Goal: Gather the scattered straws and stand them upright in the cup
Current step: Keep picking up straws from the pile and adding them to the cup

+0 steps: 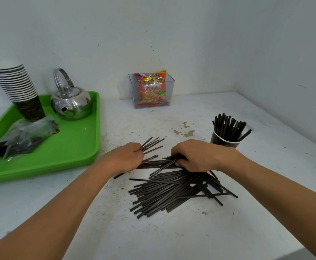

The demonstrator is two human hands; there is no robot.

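Two hands work the heap: the left hand [127, 156] is closed around a small bundle of black straws [152, 144] whose far ends fan out beyond the knuckles, and the right hand [196, 155] curls its fingers [177, 153] down onto the far edge of the loose straw pile [174, 192], gripping a few there. That pile sprawls on the white counter [172, 239] just near of both hands. To the far right of the right hand stands the paper cup [224, 141], already holding upright straws [228, 125], with bare counter between it and the right wall. Left of the left hand, the green tray [72, 147] edge lies close; it carries a steel kettle [71, 102], stacked cups [20, 87] and a plastic bag [24, 137]. Far centre, a clear box [151, 91] holds a snack packet [151, 85].
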